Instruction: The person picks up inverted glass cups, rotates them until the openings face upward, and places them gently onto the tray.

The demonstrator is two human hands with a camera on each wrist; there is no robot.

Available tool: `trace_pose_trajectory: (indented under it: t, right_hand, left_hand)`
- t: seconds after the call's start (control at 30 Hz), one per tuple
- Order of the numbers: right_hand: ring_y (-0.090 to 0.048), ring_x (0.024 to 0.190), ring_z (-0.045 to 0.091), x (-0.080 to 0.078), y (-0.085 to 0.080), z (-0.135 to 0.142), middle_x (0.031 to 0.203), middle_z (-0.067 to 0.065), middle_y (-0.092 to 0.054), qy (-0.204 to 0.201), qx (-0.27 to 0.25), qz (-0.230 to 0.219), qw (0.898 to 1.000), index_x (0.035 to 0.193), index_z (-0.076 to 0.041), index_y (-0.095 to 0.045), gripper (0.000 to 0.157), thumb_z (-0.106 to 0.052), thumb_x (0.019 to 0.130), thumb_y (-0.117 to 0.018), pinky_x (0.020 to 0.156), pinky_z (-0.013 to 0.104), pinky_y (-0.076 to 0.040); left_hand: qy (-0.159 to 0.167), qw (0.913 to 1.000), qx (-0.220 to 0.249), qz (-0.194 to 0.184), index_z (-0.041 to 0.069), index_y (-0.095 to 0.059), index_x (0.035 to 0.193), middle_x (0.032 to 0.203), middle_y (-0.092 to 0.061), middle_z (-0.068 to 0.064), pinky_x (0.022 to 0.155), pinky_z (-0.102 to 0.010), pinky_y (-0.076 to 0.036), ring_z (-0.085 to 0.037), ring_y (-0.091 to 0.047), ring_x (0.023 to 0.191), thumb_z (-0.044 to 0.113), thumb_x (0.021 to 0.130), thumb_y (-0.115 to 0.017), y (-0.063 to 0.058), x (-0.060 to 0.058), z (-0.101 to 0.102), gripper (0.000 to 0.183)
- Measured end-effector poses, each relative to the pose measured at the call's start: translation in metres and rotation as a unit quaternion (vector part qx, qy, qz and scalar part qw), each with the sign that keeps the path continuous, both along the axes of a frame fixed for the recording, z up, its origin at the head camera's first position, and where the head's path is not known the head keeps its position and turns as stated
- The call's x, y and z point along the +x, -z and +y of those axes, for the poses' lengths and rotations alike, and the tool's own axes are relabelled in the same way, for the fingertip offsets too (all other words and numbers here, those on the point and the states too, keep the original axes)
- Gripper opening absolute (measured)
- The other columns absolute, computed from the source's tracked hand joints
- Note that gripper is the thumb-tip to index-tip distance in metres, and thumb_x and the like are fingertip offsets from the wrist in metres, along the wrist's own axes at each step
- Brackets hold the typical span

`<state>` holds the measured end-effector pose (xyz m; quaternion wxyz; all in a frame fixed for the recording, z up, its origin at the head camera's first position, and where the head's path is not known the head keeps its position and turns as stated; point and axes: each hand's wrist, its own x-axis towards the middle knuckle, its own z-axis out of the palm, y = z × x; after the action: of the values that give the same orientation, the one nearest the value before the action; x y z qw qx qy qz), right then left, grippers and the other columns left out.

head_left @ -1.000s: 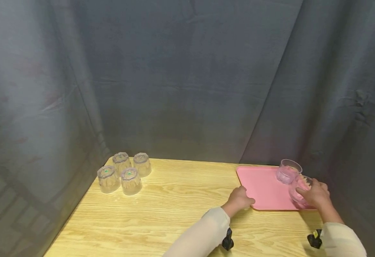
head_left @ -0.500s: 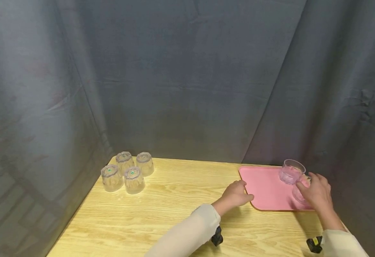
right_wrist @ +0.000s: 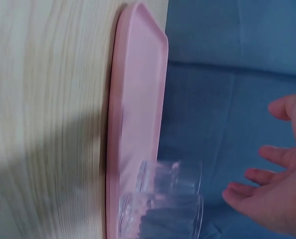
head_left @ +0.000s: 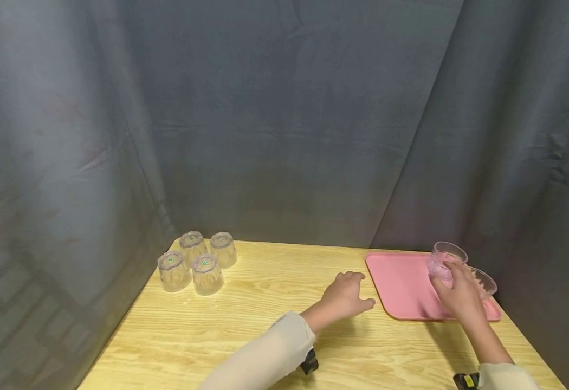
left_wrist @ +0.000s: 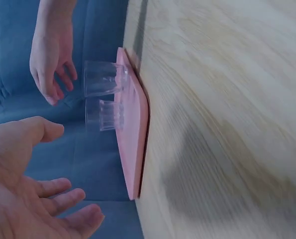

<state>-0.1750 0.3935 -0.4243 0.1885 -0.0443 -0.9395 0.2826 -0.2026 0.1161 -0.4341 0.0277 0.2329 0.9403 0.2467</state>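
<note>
A pink tray (head_left: 401, 287) lies at the right of the table with two clear bowls standing upright on it. The back bowl (head_left: 437, 262) is partly covered by my right hand (head_left: 460, 298) in the head view, while the front bowl (head_left: 489, 284) shows behind that hand. Seen from the left wrist, the right hand is above the bowls and apart from both, fingers loosely bent and holding nothing. My left hand (head_left: 344, 298) hangs over the wood just left of the tray, its fingers spread and relaxed, touching nothing.
Several clear faceted glasses (head_left: 208, 276) stand upside down in a group at the table's back left. Grey curtains (head_left: 265, 135) rise behind the wooden table (head_left: 265, 303) and along both sides.
The right hand has come off the front bowl and moved up and left, leaving that bowl on the tray. My left hand has let go of the tray edge and drawn back left.
</note>
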Motion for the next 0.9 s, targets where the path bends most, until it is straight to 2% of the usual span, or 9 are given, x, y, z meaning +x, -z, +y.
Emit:
trace_pose_trajectory:
  t: [0.27, 0.5, 0.63, 0.9]
  right_hand:
    - [-0.029, 0.133, 0.063, 0.003, -0.002, -0.022, 0.147, 0.042, -0.031, -0.019, -0.009, -0.022, 1.000, 0.143, 0.013, -0.038, 0.062, -0.031, 0.102, -0.056, 0.100, 0.077, -0.029]
    - [-0.033, 0.131, 0.062, 0.004, 0.006, -0.032, 0.142, 0.042, -0.038, -0.025, -0.014, -0.006, 1.000, 0.141, 0.013, -0.041, 0.059, -0.027, 0.101, -0.058, 0.101, 0.073, -0.031]
    - [-0.034, 0.131, 0.062, 0.006, 0.010, -0.038, 0.144, 0.042, -0.036, -0.026, -0.016, -0.011, 0.999, 0.140, 0.012, -0.042, 0.058, -0.026, 0.100, -0.059, 0.102, 0.073, -0.031]
    - [-0.036, 0.130, 0.062, 0.010, 0.009, -0.053, 0.143, 0.041, -0.038, -0.047, -0.012, 0.004, 0.999, 0.140, 0.010, -0.043, 0.057, -0.026, 0.099, -0.061, 0.102, 0.074, -0.032]
  left_hand:
    - [0.015, 0.9993, -0.016, 0.029, 0.016, -0.054, 0.144, 0.142, -0.055, 0.004, 0.097, -0.026, -0.050, -0.014, -0.051, 0.127, 0.050, 0.091, -0.071, -0.004, 0.008, -0.024, 0.065]
    - [0.014, 0.9990, -0.020, 0.038, 0.017, -0.052, 0.145, 0.144, -0.053, 0.004, 0.100, -0.029, -0.049, -0.016, -0.048, 0.130, 0.051, 0.091, -0.070, -0.009, 0.011, -0.041, 0.066]
    - [0.021, 0.9986, -0.014, 0.046, 0.016, -0.051, 0.145, 0.145, -0.053, 0.003, 0.102, -0.031, -0.049, -0.018, -0.048, 0.132, 0.050, 0.092, -0.069, -0.010, 0.015, -0.047, 0.065]
    - [0.017, 0.9989, -0.008, 0.044, 0.016, -0.051, 0.146, 0.147, -0.052, 0.002, 0.106, -0.036, -0.047, -0.020, -0.047, 0.134, 0.048, 0.093, -0.069, -0.012, 0.021, -0.063, 0.065]
